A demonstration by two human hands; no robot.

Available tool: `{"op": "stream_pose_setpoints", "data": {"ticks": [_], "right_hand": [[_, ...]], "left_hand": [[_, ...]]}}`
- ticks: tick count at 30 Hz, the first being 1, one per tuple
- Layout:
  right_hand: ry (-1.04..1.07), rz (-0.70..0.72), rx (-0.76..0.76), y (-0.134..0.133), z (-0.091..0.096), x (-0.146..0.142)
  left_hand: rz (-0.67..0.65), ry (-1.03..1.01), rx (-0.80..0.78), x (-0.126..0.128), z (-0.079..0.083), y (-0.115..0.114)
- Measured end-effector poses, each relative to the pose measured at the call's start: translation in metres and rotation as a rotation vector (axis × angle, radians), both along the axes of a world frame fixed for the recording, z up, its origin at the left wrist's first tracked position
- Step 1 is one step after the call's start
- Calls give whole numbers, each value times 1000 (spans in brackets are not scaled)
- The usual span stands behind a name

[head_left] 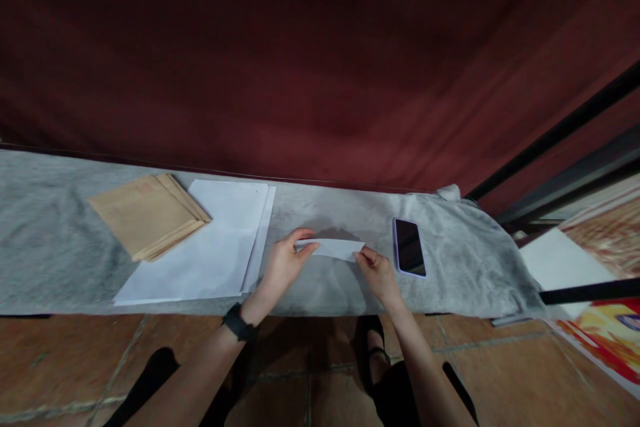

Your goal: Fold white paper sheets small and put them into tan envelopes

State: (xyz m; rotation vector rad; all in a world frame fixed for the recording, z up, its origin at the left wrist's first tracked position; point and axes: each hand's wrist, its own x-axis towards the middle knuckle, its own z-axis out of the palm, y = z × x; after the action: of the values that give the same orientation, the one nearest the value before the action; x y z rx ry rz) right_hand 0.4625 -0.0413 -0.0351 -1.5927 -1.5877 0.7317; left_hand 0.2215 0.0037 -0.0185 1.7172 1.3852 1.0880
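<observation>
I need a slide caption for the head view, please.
Left hand and right hand hold a white paper strip over grey cloth, phone to one side, brown envelopes to the other.

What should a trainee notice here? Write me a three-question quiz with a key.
1. Which lies nearer the right hand: (a) the phone or (b) the brown envelopes?
2. True or false: the brown envelopes lie partly on the white sheets.
3. What do the left hand and right hand hold between them?

Key: 1 a; 2 true; 3 a narrow strip of white paper.
</observation>
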Motion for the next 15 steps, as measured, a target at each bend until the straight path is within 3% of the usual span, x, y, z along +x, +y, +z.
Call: {"op": "stream_pose_setpoints", "data": {"ticks": [6, 10, 15], "right_hand": [[217, -116, -95, 5, 2, -9], [179, -125, -112, 7, -4, -11], [66, -145, -121, 6, -11, -12]], "left_hand": [[24, -316, -248, 1, -13, 7], [-17, -284, -358, -1, -14, 5], [27, -105, -405, -2, -22, 1]]}}
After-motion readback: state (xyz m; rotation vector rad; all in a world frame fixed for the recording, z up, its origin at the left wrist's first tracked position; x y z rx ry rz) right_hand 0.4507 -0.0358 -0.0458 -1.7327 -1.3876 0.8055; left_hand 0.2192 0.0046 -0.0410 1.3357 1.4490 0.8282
